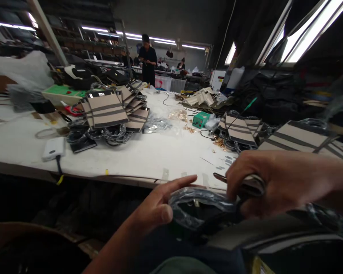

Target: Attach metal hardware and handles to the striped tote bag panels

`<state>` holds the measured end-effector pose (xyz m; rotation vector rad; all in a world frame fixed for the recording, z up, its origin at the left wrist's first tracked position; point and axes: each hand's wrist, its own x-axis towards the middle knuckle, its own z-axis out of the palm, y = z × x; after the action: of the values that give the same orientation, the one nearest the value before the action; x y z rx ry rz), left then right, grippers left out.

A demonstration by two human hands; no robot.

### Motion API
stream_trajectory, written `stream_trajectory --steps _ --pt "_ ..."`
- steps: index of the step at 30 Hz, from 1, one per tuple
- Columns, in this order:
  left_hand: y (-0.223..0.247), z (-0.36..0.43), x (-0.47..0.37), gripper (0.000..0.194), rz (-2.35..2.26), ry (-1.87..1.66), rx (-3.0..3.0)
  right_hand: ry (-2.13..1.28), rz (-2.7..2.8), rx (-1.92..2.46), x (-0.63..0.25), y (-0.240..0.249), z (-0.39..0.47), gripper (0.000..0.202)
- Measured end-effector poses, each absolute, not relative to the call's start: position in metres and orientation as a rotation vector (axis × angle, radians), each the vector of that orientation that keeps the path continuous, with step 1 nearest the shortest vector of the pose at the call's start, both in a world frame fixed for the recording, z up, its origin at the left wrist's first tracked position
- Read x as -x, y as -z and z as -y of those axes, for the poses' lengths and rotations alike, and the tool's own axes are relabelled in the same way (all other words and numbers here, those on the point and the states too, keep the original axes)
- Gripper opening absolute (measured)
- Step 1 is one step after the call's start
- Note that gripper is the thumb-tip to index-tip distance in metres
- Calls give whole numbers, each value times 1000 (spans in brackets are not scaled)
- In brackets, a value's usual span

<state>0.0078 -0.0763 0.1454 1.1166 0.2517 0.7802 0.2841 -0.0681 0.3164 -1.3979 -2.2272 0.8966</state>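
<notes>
A dark bag handle (201,195) wrapped in clear plastic curves up between my hands, at the front edge of the table. My left hand (153,207) is at its left end, index finger stretched out and thumb apart; whether it touches the handle is unclear. My right hand (277,182) is closed at the handle's right end, around a tool with a thin dark pointed tip (220,177) and a rolled, fabric-like grip (254,185). What kind of tool it is cannot be made out. Below lies a beige-and-dark striped bag (240,236), partly hidden by my right hand and in shadow.
Striped bags (107,110) are piled at left on the white table (148,158), with more bags (241,129) at right. A green box (201,119), small gold-coloured parts (220,143) and a white device (53,148) lie there too. A person (148,61) stands farther back.
</notes>
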Motion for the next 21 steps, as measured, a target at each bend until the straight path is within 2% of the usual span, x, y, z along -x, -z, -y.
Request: stream_trajectory --steps 2,3,4,10,15,21 --pt "-118 78 -12 97 -174 -650 -1019 -1350 2417 1427 -265 -294 53 17" --pt "-104 80 -14 95 -175 -631 -976 -1499 2516 1420 -258 -282 43 17" --pt "-90 82 -15 92 -210 -631 -938 -1509 2555 1431 -253 -270 33 19" --pt "-27 88 -34 43 -765 -837 -786 -921 2841 1588 -220 -200 -30 18" --pt "7 80 -47 46 -866 -809 -420 -607 3101 1650 -185 -149 -69 30" --pt "20 51 -48 40 -981 -750 -245 -715 3091 1637 -187 -108 -109 23"
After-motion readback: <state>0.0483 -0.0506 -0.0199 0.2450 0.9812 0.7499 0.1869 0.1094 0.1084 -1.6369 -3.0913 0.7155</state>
